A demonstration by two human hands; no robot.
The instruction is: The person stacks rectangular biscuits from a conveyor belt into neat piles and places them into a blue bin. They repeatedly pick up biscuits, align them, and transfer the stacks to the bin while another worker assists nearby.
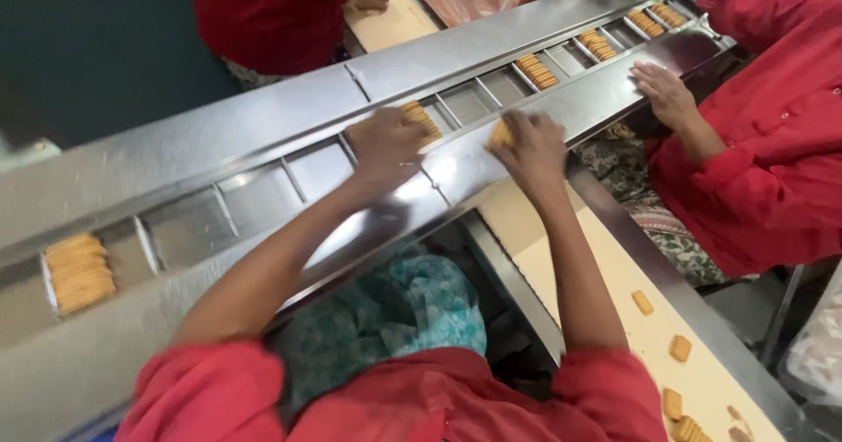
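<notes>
Two hands of the wearer work at a steel channel (263,117) that runs diagonally from lower left to upper right, split into shallow pockets by thin dividers.

Far left: one pocket holds a stack of biscuits (79,272) lying on its side, biscuits on edge, the stack's long axis across the channel. Next pockets to the right hold nothing.

Centre: left hand (383,146) reaches over the near rail, fingers curled and closed around a short biscuit stack (421,118) set in a pocket. Stack's long axis runs across the channel, pointing from the near rail toward the far wall; its far end shows past the fingertips.

Just right of it: right hand (531,146) rests on the near steel ledge (596,100), fingers bunched and closed on a second clump of biscuits (501,133); only an edge of it shows, so its axis cannot be told. Blurred.

Further right: four filled pockets up the channel (537,71), each stack again crosswise. A co-worker's hand (664,91), red sleeve, lies flat and spread on the ledge.

Lower right: loose biscuits (675,398) lie scattered on a tan belt (614,267), well apart from both hands.
</notes>
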